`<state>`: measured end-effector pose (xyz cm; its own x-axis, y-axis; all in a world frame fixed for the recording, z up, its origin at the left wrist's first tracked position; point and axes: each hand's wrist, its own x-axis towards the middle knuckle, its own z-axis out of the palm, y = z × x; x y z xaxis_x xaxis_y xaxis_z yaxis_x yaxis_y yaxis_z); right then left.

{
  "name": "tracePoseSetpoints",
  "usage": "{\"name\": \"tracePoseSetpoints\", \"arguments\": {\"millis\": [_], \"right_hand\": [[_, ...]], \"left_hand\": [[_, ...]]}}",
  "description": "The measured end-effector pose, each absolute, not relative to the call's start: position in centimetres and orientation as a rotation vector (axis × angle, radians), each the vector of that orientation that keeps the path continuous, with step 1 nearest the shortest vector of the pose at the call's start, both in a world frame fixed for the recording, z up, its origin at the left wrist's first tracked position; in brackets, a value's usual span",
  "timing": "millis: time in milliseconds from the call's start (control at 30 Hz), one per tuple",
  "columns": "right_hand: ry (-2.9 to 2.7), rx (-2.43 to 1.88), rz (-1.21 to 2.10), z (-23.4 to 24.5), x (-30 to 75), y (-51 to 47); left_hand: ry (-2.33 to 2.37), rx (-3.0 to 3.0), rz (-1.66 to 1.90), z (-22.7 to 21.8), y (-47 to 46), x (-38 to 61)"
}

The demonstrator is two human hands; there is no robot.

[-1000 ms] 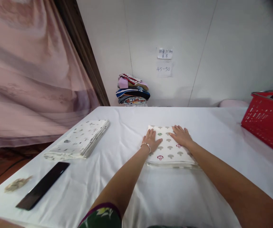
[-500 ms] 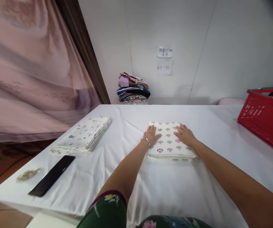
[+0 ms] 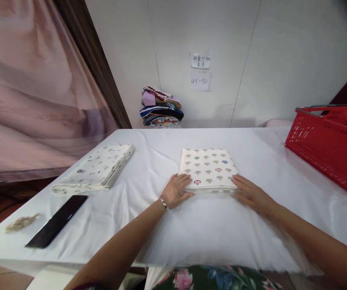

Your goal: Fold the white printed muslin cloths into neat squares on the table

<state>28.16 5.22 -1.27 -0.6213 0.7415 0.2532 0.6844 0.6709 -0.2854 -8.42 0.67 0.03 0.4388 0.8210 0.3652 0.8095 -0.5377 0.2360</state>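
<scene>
A folded white cloth with a mushroom print (image 3: 207, 168) lies flat in the middle of the white-covered table (image 3: 191, 225). My left hand (image 3: 176, 190) rests at the cloth's near left corner, fingers stretched out and touching its edge. My right hand (image 3: 250, 194) lies at the near right corner, fingers also spread flat against the edge. Neither hand grips anything. A thin bracelet circles my left wrist.
A second folded printed cloth (image 3: 96, 170) lies at the left. A black phone (image 3: 56, 221) and a small crumpled scrap (image 3: 19, 222) sit near the left front edge. A red basket (image 3: 332, 139) stands at the right. Folded clothes (image 3: 160, 108) are stacked by the wall.
Both hands slid back from the top of the mushroom cloth to its near edge. The camera pulled back and shifted a little.
</scene>
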Motion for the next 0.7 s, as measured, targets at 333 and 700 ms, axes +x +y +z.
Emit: {"name": "tracePoseSetpoints", "arguments": {"millis": [333,700], "right_hand": [[-2.723,-0.935,-0.36,-1.3,26.8,6.3],[-2.69,-1.103,-0.157,1.1,26.6,7.1]], "left_hand": [[1.528,2.868,0.332,1.0,0.5,-7.6],[1.647,2.681,0.502,0.9,-0.4,-4.6]]}}
